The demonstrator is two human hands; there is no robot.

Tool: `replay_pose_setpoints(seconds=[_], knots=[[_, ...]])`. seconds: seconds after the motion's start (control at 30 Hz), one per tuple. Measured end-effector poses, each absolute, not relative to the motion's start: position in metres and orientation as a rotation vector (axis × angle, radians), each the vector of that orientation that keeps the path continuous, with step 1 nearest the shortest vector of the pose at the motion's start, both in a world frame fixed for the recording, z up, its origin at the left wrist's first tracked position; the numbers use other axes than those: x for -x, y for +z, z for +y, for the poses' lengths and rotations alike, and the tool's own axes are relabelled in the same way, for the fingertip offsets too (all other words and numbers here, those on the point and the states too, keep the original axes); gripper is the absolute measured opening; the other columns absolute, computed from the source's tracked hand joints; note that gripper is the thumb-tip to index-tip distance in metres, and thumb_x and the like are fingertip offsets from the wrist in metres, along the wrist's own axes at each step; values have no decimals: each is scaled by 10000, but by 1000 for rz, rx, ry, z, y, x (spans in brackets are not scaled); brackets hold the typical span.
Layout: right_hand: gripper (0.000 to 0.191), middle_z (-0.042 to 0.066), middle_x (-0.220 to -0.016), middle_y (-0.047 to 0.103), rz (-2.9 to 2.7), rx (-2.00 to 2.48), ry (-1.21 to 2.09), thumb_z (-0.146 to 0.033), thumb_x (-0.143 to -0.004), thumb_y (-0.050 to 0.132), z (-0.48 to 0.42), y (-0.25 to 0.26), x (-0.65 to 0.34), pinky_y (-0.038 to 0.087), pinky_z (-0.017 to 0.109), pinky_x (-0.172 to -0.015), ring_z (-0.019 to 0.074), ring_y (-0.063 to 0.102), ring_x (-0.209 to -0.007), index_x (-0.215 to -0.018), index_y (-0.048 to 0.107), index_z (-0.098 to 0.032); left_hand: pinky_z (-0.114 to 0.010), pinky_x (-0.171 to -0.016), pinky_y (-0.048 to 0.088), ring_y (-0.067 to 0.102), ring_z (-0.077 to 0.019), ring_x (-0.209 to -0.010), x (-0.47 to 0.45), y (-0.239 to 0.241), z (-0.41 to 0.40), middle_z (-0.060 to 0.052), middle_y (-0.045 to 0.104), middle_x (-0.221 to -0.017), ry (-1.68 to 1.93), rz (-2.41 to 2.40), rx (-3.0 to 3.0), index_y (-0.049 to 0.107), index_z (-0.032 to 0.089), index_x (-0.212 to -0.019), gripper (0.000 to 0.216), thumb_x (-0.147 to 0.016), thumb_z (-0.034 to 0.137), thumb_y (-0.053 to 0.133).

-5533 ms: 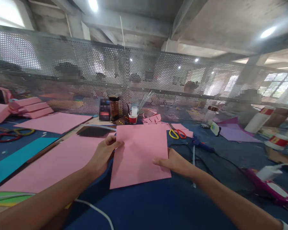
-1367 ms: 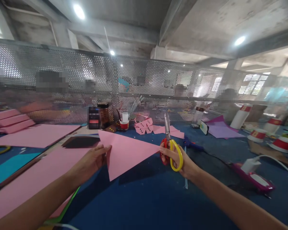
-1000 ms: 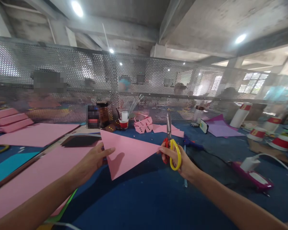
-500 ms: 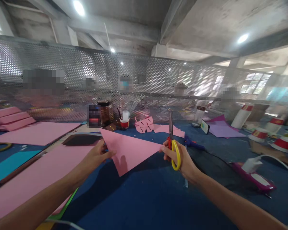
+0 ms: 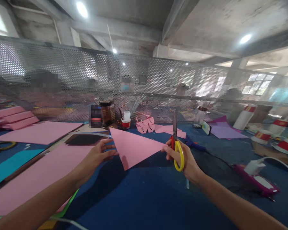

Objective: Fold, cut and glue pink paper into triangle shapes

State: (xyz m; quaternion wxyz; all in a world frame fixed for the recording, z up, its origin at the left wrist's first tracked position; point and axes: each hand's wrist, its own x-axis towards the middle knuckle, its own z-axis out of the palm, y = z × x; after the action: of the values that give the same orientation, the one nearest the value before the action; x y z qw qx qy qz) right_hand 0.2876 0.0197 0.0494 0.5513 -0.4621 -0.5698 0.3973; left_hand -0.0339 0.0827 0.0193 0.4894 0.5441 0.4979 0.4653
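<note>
perforated screen [image 5: 148,75] | 1 brown jar [image 5: 106,115] near red-banded cup [image 5: 125,124] | white plug [image 5: 254,166] in magenta power strip [image 5: 270,191]

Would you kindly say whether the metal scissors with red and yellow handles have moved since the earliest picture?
Yes: against the blue plastic glue gun, the scissors have come nearer and up, off the blue table, into the right hand.

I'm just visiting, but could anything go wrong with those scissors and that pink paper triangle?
The right hand pinches the pink paper triangle at its pointed corner while also holding the scissors, so either might slip. The left hand is spread open at the opposite edge, and I can't tell whether it touches, so the triangle could swing or droop. A blue corded tool looks close to the right hand, which might knock it.
</note>
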Motion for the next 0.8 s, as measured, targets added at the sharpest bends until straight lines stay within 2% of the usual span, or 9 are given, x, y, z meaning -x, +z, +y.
replay_pose_setpoints(seconds=[0.3, 0.5, 0.63, 0.8], knots=[[243, 46, -887, 713, -1365, 1063, 943, -366, -842, 705, 20, 49, -289, 466, 279, -620, 100, 574, -580, -934, 567, -188, -264, -818, 567, 685, -255, -1113, 34, 22, 80, -91, 712, -1215, 1147, 1164, -1212, 657, 236, -1199, 564, -693, 385, 856], [256, 45, -894, 710, -1402, 1050, 931, -388, -846, 702, 20, 48, -290, 479, 291, -638, 107, 583, -590, -939, 567, -191, -238, -753, 564, 701, -234, -1011, 33, 23, 78, -68, 749, -1077, 1193, 1130, -1182, 731, 222, -997, 421, -655, 418, 880], [258, 42, -904, 712, -1407, 1058, 928, -389, -844, 698, 19, 48, -290, 486, 298, -649, 108, 584, -586, -947, 562, -196, -233, -767, 555, 686, -214, -1017, 35, 21, 80, -51, 730, -1081, 1234, 1130, -1196, 715, 231, -1010, 412, -680, 425, 866], [263, 41, -887, 711, -1419, 1079, 901, -399, -834, 695, 19, 48, -288, 494, 306, -643, 114, 586, -576, -932, 554, -200, -296, -807, 564, 691, -224, -980, 33, 22, 79, -64, 725, -1089, 1246, 1101, -1154, 712, 214, -1036, 460, -647, 385, 888]])
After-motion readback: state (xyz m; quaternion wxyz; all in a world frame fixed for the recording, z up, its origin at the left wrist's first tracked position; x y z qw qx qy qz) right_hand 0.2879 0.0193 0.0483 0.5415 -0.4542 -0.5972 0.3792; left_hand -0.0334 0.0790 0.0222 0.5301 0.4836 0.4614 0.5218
